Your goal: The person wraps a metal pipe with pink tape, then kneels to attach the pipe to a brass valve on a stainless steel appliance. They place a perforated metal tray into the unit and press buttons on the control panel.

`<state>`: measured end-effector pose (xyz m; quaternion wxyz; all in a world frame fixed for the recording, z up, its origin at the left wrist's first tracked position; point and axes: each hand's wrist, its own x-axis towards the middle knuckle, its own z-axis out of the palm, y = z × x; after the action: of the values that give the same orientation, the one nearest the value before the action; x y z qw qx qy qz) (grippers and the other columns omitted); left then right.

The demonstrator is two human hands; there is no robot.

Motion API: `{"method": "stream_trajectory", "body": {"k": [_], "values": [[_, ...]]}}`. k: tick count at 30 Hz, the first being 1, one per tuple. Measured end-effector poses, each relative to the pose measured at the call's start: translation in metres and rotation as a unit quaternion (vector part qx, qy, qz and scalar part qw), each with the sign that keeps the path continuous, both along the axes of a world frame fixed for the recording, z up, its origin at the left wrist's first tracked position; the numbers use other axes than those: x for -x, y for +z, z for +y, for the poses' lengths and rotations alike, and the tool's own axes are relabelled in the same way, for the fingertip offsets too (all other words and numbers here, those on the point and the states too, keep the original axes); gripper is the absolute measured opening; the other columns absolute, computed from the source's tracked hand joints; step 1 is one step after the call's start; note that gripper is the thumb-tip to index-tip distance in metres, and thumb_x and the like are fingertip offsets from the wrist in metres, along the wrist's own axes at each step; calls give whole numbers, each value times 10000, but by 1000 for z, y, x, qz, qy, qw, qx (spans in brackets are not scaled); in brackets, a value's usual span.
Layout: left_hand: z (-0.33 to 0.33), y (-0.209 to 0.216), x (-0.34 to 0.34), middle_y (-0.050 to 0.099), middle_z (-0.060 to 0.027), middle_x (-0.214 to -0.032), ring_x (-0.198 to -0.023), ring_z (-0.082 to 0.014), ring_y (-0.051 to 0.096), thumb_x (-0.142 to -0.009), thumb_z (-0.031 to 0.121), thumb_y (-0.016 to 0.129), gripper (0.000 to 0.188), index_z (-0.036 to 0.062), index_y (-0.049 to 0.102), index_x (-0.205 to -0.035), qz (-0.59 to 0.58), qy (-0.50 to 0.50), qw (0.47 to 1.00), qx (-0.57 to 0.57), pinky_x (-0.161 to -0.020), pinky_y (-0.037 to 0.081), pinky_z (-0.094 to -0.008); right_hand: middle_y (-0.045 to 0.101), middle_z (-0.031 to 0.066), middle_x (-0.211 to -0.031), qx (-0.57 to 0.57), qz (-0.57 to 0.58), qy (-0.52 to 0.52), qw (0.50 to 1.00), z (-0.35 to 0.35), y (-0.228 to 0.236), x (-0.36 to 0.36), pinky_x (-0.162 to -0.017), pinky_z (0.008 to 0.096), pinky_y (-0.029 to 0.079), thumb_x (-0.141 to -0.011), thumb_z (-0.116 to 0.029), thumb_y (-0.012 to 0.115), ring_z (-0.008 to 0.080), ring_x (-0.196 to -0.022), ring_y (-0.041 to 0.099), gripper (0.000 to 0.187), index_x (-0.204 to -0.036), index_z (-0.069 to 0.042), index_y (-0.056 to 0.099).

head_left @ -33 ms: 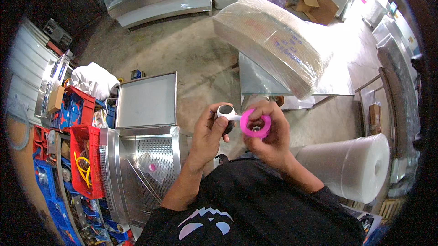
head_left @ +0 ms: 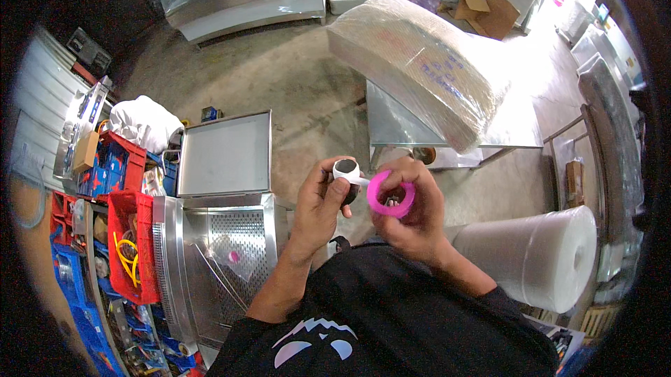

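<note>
Up in front of my chest, my left hand (head_left: 319,202) is closed around a short dark cylindrical fitting (head_left: 345,167), its round end facing up. White tape (head_left: 347,176) encircles that end, and a strip of it stretches across toward my other hand. There, a bright pink roll of tape (head_left: 374,199) is gripped by my right hand (head_left: 423,206), with fingers over and through the ring. Something pale and small shows inside the ring, too partly hidden to name. A narrow gap lies between the two hands.
At left stands a steel cabinet (head_left: 175,258) with a perforated tray (head_left: 237,230) holding a clear bag (head_left: 237,257). Beside it are red bins (head_left: 133,209). A wrapped box (head_left: 412,62) rests on a steel table (head_left: 391,118) ahead. A large wrap roll (head_left: 517,255) lies right.
The pink roll has tilted and come slightly lower with my right hand. My left hand keeps its place.
</note>
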<state>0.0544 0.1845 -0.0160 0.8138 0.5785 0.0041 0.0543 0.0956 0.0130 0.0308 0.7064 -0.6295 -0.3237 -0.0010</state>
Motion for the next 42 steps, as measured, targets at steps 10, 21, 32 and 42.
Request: {"method": "stream_trajectory", "body": {"k": [10,21,32,42], "values": [[-4,10,-3,647,-91,-1146,-961,-124,631,-1025,280,581,401,30,523,-1332,-15,40,998,-41,-725,533,-233,568,134,-1034,0,-47,16,999,-1,4,-4,-793,298,445,-721,44,671,192,-907,545,334,-1012,-28,523],[-9,17,-2,608,-56,-1136,-879,-103,567,-1033,254,561,435,17,478,-1388,-11,77,987,-138,-719,505,-263,601,141,-962,61,-141,20,988,-7,6,-2,-741,342,506,-644,-43,773,279,-866,622,387,-969,-25,564],[-19,13,-7,603,-222,-1142,-1015,-393,612,-927,120,654,471,-8,510,-1357,-177,292,784,-518,-881,495,-422,591,165,-1008,98,-144,60,983,-3,1,14,-738,376,509,-663,-72,776,348,-868,625,361,-957,-46,568],[-8,20,4,630,-87,-1175,-883,-117,580,-1002,202,608,413,19,530,-1364,-68,189,942,-268,-683,476,-242,592,124,-973,-9,-46,15,999,-9,-6,-8,-723,316,487,-676,1,723,211,-822,593,319,-937,-28,543]]}}
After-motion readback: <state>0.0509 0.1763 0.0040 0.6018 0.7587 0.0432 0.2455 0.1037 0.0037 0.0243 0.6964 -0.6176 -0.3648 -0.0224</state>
